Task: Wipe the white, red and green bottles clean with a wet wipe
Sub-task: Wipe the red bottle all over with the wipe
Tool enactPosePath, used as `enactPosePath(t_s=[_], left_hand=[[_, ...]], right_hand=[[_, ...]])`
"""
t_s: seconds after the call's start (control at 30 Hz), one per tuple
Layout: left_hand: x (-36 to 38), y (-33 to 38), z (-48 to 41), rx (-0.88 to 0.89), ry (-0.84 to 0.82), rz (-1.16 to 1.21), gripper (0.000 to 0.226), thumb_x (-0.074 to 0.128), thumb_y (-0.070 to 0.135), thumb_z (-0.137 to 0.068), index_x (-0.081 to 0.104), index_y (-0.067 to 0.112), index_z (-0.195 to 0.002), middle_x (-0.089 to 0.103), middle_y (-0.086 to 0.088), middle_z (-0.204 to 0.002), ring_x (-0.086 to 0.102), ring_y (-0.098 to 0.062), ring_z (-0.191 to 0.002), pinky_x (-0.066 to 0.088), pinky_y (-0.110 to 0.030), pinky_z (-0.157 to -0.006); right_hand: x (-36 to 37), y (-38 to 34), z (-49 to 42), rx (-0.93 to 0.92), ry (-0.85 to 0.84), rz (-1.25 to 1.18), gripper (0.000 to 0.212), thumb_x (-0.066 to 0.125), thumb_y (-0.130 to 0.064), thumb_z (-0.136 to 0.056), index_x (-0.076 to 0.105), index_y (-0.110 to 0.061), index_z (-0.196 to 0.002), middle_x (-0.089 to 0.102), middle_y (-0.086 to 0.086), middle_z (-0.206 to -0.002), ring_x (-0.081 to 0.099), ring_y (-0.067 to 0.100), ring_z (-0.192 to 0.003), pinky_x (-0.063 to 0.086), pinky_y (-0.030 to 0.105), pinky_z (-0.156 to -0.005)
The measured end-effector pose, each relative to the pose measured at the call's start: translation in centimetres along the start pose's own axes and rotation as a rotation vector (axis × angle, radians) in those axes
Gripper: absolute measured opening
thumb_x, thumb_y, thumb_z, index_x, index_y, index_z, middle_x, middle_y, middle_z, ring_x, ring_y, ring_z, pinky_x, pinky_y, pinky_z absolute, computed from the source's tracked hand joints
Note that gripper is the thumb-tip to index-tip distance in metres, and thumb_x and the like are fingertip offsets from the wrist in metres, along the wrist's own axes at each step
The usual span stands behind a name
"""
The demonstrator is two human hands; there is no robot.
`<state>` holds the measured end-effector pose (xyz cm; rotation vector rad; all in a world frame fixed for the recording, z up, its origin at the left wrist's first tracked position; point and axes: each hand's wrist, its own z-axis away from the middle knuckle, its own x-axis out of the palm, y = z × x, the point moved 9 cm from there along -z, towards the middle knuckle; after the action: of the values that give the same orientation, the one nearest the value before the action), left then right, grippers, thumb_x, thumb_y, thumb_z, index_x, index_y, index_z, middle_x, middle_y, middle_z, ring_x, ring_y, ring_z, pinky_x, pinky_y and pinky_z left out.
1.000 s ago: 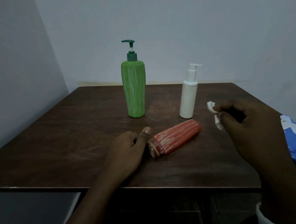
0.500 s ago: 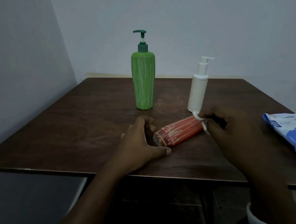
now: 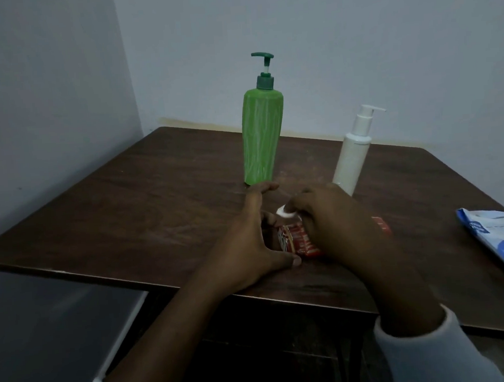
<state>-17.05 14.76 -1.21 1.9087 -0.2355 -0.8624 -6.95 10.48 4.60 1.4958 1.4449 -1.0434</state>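
The red bottle (image 3: 297, 242) lies on its side near the front of the brown table (image 3: 156, 203), mostly hidden under my hands. My left hand (image 3: 257, 241) cups its near end, thumb in front and fingers behind. My right hand (image 3: 333, 224) lies over the bottle's middle, pinching a small white wet wipe (image 3: 285, 211) against it. The green pump bottle (image 3: 263, 142) stands upright just behind my left fingers. The white pump bottle (image 3: 352, 160) stands upright behind my right hand.
A blue and white wipe packet (image 3: 499, 242) lies at the table's right edge. Pale walls close in the table at the back and left. The table's front edge runs just below my wrists.
My left hand has closed around the red bottle's end. My right hand has moved left with the wipe from beside the bottle onto its middle.
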Motion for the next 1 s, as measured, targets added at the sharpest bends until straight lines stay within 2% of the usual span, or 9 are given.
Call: enactPosePath(t_s=[0.07,0.17,0.23,0.43,0.57,0.7,0.83,0.93,1.0], left_hand=[[0.0,-0.1,0.0,0.001,0.007,-0.008,0.122,0.099,0.023,-0.063,0.014,0.062,-0.142,0.067,0.013,-0.1,0.067,0.003,-0.098,0.054,-0.019,-0.086],[-0.1,-0.2,0.0,-0.007,0.018,-0.038,0.131,0.099,0.03,-0.06,0.004,0.064,-0.145,0.069,0.006,-0.099,0.069,-0.009,-0.097,0.057,-0.04,-0.092],[-0.3,-0.1,0.0,-0.006,0.035,-0.056,0.135,0.1,0.033,-0.059,0.001,0.066,-0.144,0.068,0.005,-0.096,0.069,-0.013,-0.093,0.056,-0.047,-0.093],[-0.5,0.0,0.2,-0.022,0.05,-0.077,0.139,0.101,0.034,-0.057,-0.003,0.068,-0.143,0.066,0.005,-0.091,0.066,-0.015,-0.085,0.056,-0.048,-0.089],[-0.6,0.2,0.3,-0.018,0.045,-0.081,0.14,0.1,0.033,-0.059,-0.006,0.069,-0.143,0.065,0.006,-0.093,0.064,-0.017,-0.089,0.057,-0.046,-0.086],[-0.7,0.4,0.3,0.013,0.055,-0.084,0.142,0.1,0.032,-0.061,-0.009,0.067,-0.145,0.065,0.007,-0.093,0.066,-0.01,-0.081,0.058,-0.034,-0.076],[-0.9,0.3,0.4,0.016,0.084,-0.074,0.143,0.1,0.031,-0.061,-0.008,0.065,-0.148,0.068,0.005,-0.092,0.067,-0.007,-0.08,0.058,-0.031,-0.071],[-0.9,0.3,0.3,0.018,0.095,-0.079,0.143,0.099,0.032,-0.061,-0.009,0.065,-0.149,0.068,0.007,-0.09,0.066,-0.004,-0.079,0.052,-0.019,-0.067],[-0.9,0.2,0.2,0.013,0.09,-0.085,0.144,0.099,0.032,-0.061,-0.01,0.065,-0.148,0.068,0.008,-0.089,0.066,-0.002,-0.078,0.05,-0.015,-0.065]], right_hand=[[1.4,0.5,-1.6,0.024,-0.131,0.058,0.028,0.055,-0.017,-0.089,0.066,-0.023,-0.114,0.066,0.0,-0.11,0.061,0.017,-0.096,0.05,0.034,-0.088],[2.4,0.5,-3.0,0.024,-0.307,0.066,0.023,0.056,-0.014,-0.088,0.068,-0.02,-0.107,0.065,-0.002,-0.104,0.061,0.014,-0.091,0.05,0.028,-0.085],[2.4,0.0,-3.5,0.001,-0.391,0.057,0.019,0.056,-0.012,-0.088,0.069,-0.014,-0.101,0.065,0.001,-0.099,0.06,0.015,-0.089,0.049,0.026,-0.08],[2.6,-1.0,-4.0,-0.03,-0.537,0.007,0.015,0.055,-0.012,-0.087,0.069,-0.009,-0.091,0.067,0.004,-0.088,0.061,0.016,-0.08,0.051,0.029,-0.074],[2.2,-1.3,-3.9,-0.058,-0.491,0.033,0.016,0.056,-0.013,-0.087,0.071,-0.01,-0.09,0.069,0.003,-0.088,0.063,0.014,-0.08,0.054,0.033,-0.078],[1.9,-1.0,-3.5,-0.051,-0.402,-0.017,0.017,0.055,-0.009,-0.084,0.07,-0.013,-0.091,0.068,0.0,-0.09,0.064,0.012,-0.081,0.056,0.034,-0.078],[1.5,-1.1,-2.2,-0.081,-0.353,-0.051,0.025,0.051,-0.012,-0.089,0.071,-0.02,-0.102,0.067,-0.005,-0.1,0.061,0.007,-0.087,0.053,0.03,-0.081],[0.6,-1.4,-0.6,-0.109,-0.265,-0.069,0.03,0.049,-0.013,-0.091,0.069,-0.025,-0.11,0.066,-0.006,-0.106,0.059,0.009,-0.092,0.05,0.03,-0.084],[0.0,-1.5,0.6,-0.116,-0.175,-0.112,0.031,0.052,-0.009,-0.09,0.069,-0.024,-0.112,0.065,-0.004,-0.103,0.057,0.009,-0.089,0.047,0.023,-0.078]])
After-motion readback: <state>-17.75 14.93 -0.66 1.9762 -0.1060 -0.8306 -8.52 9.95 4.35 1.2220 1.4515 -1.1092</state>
